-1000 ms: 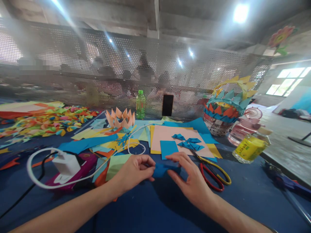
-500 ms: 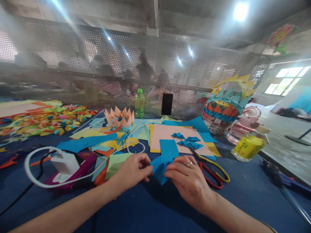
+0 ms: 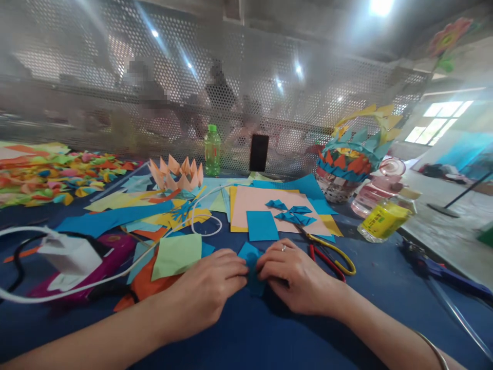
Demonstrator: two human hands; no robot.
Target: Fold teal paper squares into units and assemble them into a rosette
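Observation:
A small piece of blue paper (image 3: 252, 261), partly folded, is low over the dark blue tabletop between my hands. My left hand (image 3: 213, 280) is closed with its curled fingertips at the paper's left edge. On the right edge, my right hand (image 3: 295, 275), with a ring on one finger, pinches the same paper. My fingers hide parts of the fold. Just beyond lies a flat blue paper rectangle (image 3: 262, 225). Several folded blue paper pieces (image 3: 296, 216) rest on a pale pink sheet (image 3: 246, 198). Scissors (image 3: 331, 254) with red and yellow handles lie right of my right hand.
At the left are a purple power strip (image 3: 115, 252), a white charger (image 3: 73, 254) with its cable, and a heap of coloured paper pieces (image 3: 73, 174). A peach paper ring (image 3: 175, 177), green bottle (image 3: 212, 151), phone (image 3: 259, 153), paper basket (image 3: 339, 174), yellow-labelled bottle (image 3: 385, 221) and glue gun (image 3: 442, 280) stand or lie around.
My left hand has turned over, back upward, with its fingers curled in against the blue paper. The paper is now lower and narrower between my hands. The view has shifted slightly.

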